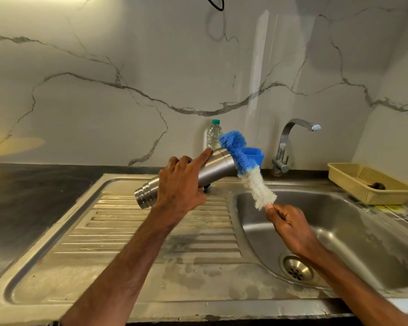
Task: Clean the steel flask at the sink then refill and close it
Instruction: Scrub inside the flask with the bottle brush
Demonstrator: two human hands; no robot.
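Steel flask (215, 165) lies tilted over the ribbed drainboard of the sink (151, 243), threaded end low, its body held in the grip of the left hand (181, 184). Right hand (290, 225) pinches the stem of the brush (250, 170) above the basin, blue bristles touching the flask's far end. Behind stand a water bottle (214, 135), tap (290, 142) and basket (367, 182).

Noting 1 clear plastic bottle (213, 135) with a green cap, standing upright by the veined marble wall (127, 67). Spotting 1 blue holder (253, 156) just beside it to the right, partly hidden. Seeing 1 cream mesh basket (339, 175) sitting at far right, holding 1 small dark lump (377, 185), too blurred to identify. Finding a dark stone counter (33, 191) stretching at left, and 1 black cable loop (215, 3) hanging at the top edge.
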